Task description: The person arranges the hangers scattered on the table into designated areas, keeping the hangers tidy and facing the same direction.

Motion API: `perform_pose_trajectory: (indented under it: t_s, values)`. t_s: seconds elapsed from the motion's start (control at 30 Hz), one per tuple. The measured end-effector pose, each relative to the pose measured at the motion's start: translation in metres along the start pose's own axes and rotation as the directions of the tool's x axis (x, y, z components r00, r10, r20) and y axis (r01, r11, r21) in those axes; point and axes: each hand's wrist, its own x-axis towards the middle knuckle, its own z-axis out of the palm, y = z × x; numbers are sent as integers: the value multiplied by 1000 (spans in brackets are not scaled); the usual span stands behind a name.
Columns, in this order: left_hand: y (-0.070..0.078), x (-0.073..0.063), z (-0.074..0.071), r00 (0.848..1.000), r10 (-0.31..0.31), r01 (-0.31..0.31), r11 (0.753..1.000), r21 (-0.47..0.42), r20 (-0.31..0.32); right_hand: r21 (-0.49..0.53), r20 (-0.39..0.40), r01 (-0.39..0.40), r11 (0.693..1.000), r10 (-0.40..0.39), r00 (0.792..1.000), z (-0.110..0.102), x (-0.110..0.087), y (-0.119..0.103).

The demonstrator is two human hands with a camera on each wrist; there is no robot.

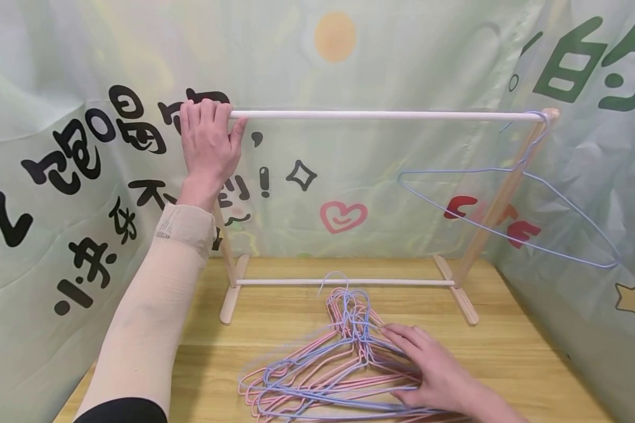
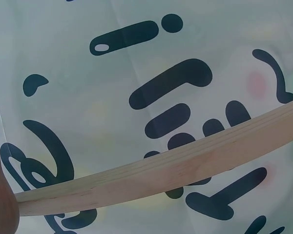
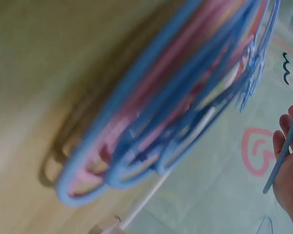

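My left hand grips the upper left corner of a wooden clothes rack, fingers over the end of its white top rail. In the left wrist view the rack's wooden upright runs past the hand. My right hand holds a blue wire hanger at the right side of the pile of pink and blue hangers. That hanger's hook stands above the pile's other hooks. Its blue wire crosses the right hand in the right wrist view.
One blue hanger hangs at the right end of the top rail. The rack's lower rail and feet stand on the wooden table behind the pile. Printed cloth encloses the back and sides.
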Motion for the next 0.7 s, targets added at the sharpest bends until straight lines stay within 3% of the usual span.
perform_pose_trajectory:
  t_s: [0.33, 0.7]
  values:
    - [1, 1, -2, 1000, 6, -6, 1000, -1, -9, -71, -113, -15, 997, 7, 994, -34, 13, 18]
    - [0, 0, 0, 1000, 9, -9, 1000, -1, -9, -135, -316, 22, 991, -64, 947, -74, 25, 42]
